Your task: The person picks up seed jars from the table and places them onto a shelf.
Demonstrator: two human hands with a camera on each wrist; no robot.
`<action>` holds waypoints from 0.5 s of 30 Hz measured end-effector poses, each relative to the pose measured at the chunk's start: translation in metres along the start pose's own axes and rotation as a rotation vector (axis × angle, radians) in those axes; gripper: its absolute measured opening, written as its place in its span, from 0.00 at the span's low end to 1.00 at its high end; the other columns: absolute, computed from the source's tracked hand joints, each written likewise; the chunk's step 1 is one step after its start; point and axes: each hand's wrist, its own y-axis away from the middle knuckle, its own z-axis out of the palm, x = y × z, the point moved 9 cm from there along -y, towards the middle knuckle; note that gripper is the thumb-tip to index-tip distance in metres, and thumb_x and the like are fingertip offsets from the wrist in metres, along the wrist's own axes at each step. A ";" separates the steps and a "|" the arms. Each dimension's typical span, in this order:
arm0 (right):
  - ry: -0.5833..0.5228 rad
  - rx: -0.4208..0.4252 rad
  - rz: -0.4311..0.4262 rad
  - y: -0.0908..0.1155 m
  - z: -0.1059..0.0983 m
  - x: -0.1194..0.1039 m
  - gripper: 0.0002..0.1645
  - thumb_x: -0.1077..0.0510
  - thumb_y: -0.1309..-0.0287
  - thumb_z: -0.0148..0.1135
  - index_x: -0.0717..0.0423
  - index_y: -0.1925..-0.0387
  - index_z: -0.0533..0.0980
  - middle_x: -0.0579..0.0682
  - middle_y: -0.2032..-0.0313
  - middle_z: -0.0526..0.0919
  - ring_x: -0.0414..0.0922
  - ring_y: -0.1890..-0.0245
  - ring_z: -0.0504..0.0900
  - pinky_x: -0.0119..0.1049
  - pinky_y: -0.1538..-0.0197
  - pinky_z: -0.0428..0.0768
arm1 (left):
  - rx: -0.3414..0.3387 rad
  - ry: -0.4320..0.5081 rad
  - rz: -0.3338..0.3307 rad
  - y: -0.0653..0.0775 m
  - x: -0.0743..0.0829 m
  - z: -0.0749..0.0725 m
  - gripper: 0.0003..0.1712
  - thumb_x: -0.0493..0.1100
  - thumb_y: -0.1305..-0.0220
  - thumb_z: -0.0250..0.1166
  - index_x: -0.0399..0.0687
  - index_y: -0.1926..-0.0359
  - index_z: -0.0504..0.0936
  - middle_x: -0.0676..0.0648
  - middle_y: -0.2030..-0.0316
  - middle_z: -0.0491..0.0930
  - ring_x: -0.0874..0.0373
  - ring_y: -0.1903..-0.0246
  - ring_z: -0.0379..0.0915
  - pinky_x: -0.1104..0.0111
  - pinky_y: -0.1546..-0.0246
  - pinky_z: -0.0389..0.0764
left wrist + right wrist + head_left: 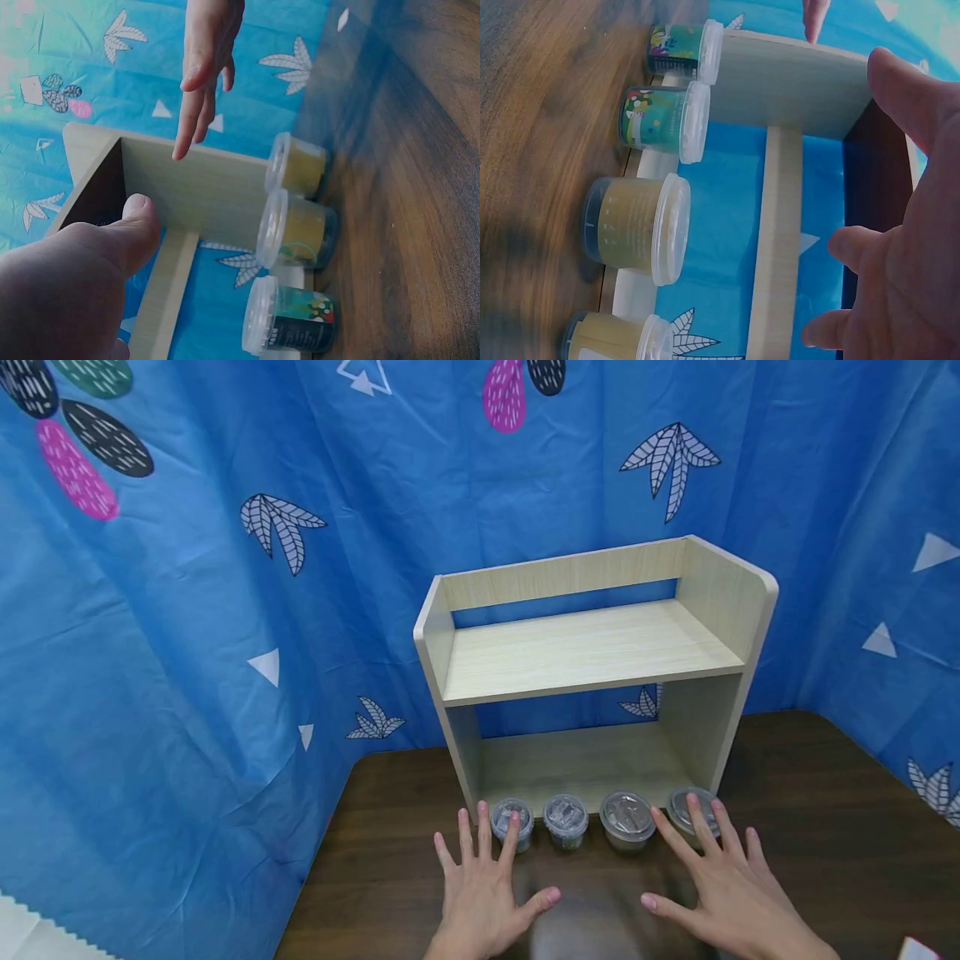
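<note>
Both hands hold nothing, fingers spread. In the head view my left hand (480,897) is in front of the leftmost small lidded tub (513,823), its fingertips overlapping it. Beside that tub stands a second small tub (566,821), with a colourful printed label (656,118) in the right wrist view. My right hand (723,885) overlaps the rightmost tub (692,811). A larger tub with a tan label (627,820) stands between the hands. All the tubs have clear lids and stand upright in a row.
Behind the tubs stands a pale wooden two-level shelf (592,639) on a dark wood table (375,877). Blue patterned cloth (187,652) hangs behind and at both sides. A white and pink object (917,950) shows at the lower right edge.
</note>
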 end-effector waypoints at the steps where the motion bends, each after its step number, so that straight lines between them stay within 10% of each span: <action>1: -0.004 -0.001 0.000 -0.001 0.000 0.001 0.61 0.20 0.51 0.58 0.35 0.22 0.47 0.69 0.26 0.46 0.73 0.29 0.45 0.81 0.44 0.47 | 0.001 -0.001 0.002 -0.001 0.000 0.000 0.59 0.86 0.46 0.38 0.58 0.23 0.55 0.33 0.24 0.41 0.28 0.28 0.36 0.25 0.41 0.41; 15: -0.021 0.007 0.007 0.001 -0.003 0.002 0.61 0.20 0.50 0.57 0.36 0.22 0.48 0.69 0.26 0.49 0.72 0.29 0.46 0.80 0.43 0.48 | 0.048 0.008 0.013 -0.002 0.003 -0.008 0.59 0.87 0.46 0.38 0.58 0.22 0.54 0.35 0.24 0.41 0.31 0.27 0.35 0.27 0.40 0.42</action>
